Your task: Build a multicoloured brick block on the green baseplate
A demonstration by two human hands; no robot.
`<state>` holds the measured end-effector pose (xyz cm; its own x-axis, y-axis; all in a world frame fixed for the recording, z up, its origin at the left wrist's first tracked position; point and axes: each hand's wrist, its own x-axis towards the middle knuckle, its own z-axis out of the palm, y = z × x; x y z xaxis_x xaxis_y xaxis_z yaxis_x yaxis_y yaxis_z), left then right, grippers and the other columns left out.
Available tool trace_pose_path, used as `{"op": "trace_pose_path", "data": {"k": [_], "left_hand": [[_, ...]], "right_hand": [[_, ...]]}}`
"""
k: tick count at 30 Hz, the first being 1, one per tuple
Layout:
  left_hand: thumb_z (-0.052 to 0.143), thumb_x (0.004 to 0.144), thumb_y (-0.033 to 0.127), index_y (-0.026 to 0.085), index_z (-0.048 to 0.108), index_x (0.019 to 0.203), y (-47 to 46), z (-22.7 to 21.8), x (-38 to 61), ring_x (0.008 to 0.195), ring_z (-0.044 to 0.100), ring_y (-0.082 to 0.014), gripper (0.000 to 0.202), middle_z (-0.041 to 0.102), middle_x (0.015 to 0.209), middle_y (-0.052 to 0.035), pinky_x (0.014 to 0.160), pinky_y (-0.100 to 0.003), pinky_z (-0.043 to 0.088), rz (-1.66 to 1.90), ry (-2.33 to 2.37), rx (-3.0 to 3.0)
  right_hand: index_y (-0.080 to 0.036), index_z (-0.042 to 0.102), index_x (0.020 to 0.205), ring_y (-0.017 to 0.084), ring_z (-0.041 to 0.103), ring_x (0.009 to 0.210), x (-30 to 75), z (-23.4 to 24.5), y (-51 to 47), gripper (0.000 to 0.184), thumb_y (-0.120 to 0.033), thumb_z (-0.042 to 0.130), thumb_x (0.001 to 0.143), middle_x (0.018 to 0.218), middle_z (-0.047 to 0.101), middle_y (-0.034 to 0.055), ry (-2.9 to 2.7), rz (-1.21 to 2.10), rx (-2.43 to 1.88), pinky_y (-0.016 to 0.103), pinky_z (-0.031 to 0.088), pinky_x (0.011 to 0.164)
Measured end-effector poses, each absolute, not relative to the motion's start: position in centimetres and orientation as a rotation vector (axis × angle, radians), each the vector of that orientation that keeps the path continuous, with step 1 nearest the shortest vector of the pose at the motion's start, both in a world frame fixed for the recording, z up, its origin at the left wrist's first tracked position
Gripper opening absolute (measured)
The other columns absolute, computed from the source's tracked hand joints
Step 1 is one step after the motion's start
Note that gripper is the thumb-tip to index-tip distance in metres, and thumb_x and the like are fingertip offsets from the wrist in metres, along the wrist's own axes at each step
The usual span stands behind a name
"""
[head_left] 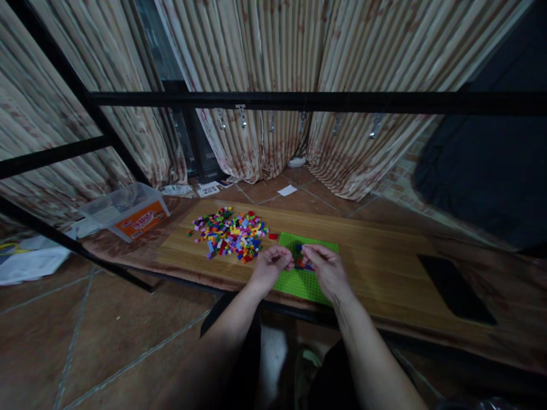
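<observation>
A bright green studded baseplate (301, 285) lies on the wooden board, with a few red and blue toy bricks (299, 262) on its middle, partly covered by my fingers. My left hand (270, 267) is over the plate's left edge, thumb and fingertips pinched together; whatever they may hold is too small to see. Just to the right, my right hand (325, 267) hovers above the plate, also in a pinch. Something dark blue shows beside its fingertips, but I cannot tell if it is held or sits on the plate. The two hands are slightly apart.
Left of the plate spreads a pile of colourful toy bricks (233, 232), and a single red brick (273, 236) lies between. A clear plastic box (128, 210) with an orange label stands farther left. A black flat slab (457, 289) lies at right. A black metal bar (273, 101) crosses ahead.
</observation>
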<state>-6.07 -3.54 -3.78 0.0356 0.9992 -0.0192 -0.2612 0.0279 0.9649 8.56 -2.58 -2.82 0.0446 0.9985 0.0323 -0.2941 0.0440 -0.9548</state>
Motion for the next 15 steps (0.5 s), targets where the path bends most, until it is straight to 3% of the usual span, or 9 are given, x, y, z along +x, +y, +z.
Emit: {"op": "trace_pose_path", "data": {"k": [7, 15], "left_hand": [[0.059, 0.079, 0.023, 0.017, 0.061, 0.078, -2.9, -6.2, -6.3, 0.068, 0.062, -0.0132, 0.006, 0.063, 0.071, -0.0004, 0.066, -0.024, 0.049, 1.215, 1.235, 1.402], [0.056, 0.081, 0.015, 0.020, 0.068, 0.082, -2.4, -5.3, -5.9, 0.080, 0.065, -0.0171, 0.013, 0.070, 0.082, -0.0034, 0.077, -0.027, 0.048, 1.032, 1.529, 1.828]], "right_hand": [[-0.020, 0.069, 0.069, 0.010, 0.058, 0.061, 12.0, -2.2, -2.3, 0.013, -0.027, 0.077, 0.061, 0.071, 0.068, 0.0008, -0.642, 1.267, -0.911, 0.023, 0.049, 0.056], [-0.019, 0.069, 0.069, 0.008, 0.058, 0.058, 11.9, -2.8, -2.5, 0.012, -0.026, 0.076, 0.063, 0.070, 0.068, 0.0001, -0.634, 1.311, -0.917, 0.021, 0.048, 0.056]]}}
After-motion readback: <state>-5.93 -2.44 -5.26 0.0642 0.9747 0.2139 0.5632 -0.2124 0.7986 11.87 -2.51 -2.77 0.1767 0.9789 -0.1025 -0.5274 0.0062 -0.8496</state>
